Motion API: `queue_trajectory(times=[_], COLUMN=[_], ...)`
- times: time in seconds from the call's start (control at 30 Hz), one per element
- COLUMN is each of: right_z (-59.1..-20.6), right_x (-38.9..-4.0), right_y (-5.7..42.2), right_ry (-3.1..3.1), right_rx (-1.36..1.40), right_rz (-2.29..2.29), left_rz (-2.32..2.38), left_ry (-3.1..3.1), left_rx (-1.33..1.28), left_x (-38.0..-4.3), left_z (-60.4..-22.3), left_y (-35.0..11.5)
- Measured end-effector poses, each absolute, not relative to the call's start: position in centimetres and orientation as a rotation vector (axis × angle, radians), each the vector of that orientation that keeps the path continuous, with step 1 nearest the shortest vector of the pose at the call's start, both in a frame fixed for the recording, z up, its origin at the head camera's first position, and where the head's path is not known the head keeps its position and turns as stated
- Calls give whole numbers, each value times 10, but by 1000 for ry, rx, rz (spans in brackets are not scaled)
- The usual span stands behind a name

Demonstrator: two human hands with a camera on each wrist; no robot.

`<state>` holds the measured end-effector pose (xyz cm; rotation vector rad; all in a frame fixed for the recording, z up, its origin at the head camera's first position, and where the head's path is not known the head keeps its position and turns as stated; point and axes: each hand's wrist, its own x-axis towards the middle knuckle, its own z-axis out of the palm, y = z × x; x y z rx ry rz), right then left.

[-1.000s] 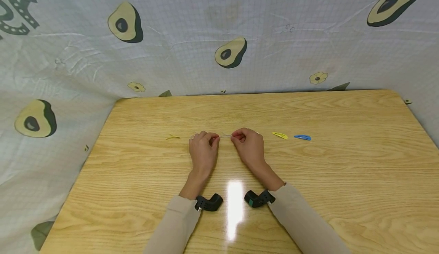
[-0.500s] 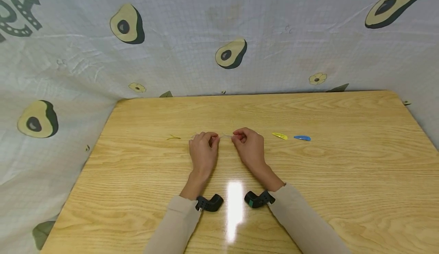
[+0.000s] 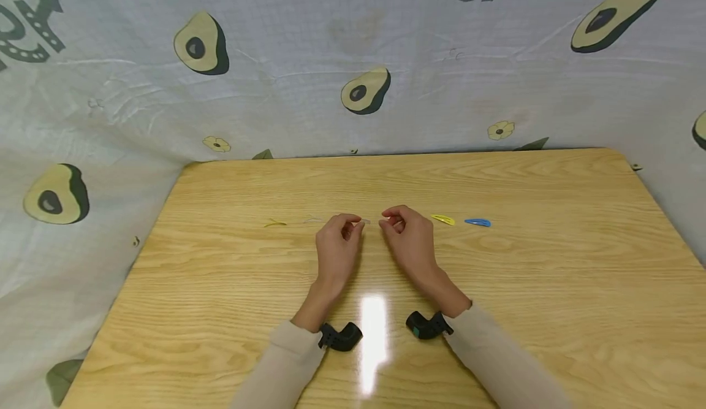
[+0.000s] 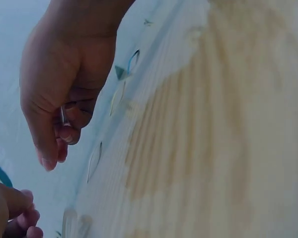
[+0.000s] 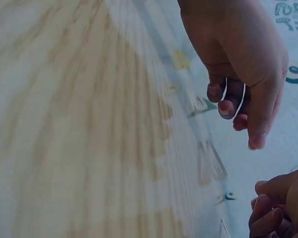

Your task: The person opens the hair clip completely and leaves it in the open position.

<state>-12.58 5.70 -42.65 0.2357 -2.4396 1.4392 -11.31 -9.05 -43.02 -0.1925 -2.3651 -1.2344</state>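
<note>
Both hands hover close together over the table. My left hand, fingers loosely bent, has thumb and index tips right beside a small whitish hair clip, mostly hidden by it. Just right of that clip is my right hand, its thumb and index slightly parted with nothing between them. In the left wrist view the clip lies on the tabletop, lower than the fingertips. A second whitish clip and a yellow-olive clip lie to the left. To the right are a yellow snap clip and a blue snap clip.
The clips form one row across a wooden table, beyond the hands. A pale backdrop printed with avocados rises behind the table's far edge and on the left. Light glares on the tabletop between the forearms.
Earlier both hands had their fingertips at the ends of the whitish clip. Now they are off it, shifted slightly right, and the right fingertips stand apart from it. The head view has turned slightly right.
</note>
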Motion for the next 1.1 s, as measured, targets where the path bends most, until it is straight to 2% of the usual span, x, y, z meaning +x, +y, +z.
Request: queue_trajectory(times=[0.2,0.47,1.1], right_z=[-428,-435,-444], right_x=[-124,-123,-144], right_y=[80,103,108], right_ry=[-2475,-2514,-2594], right_rx=[179,152,199], right_rz=[1435,1460,1371], left_rz=[-1413,-1414,-1324], left_ry=[-2414,-2477,-2518], left_rx=[-202,-213,-209], left_x=[-112,-116,-131], left_z=[-429,-436,-444], left_y=[-73,-57,-44])
